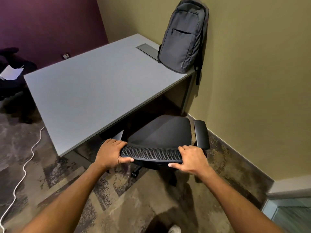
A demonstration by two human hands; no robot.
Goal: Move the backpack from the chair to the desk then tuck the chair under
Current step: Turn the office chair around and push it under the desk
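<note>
A grey backpack (184,36) stands upright on the far right corner of the grey desk (94,91), leaning against the olive wall. The black office chair (161,132) sits at the desk's near right side, its seat partly under the desk edge. My left hand (111,153) grips the left end of the chair's mesh backrest top (151,153). My right hand (191,158) grips its right end. One armrest (201,133) shows on the right.
The olive wall (252,81) runs close along the chair's right side. A white cable (25,169) snakes over the patterned carpet at left. Another dark chair with papers (11,73) stands at the far left. A cable hatch (148,49) is set in the desk.
</note>
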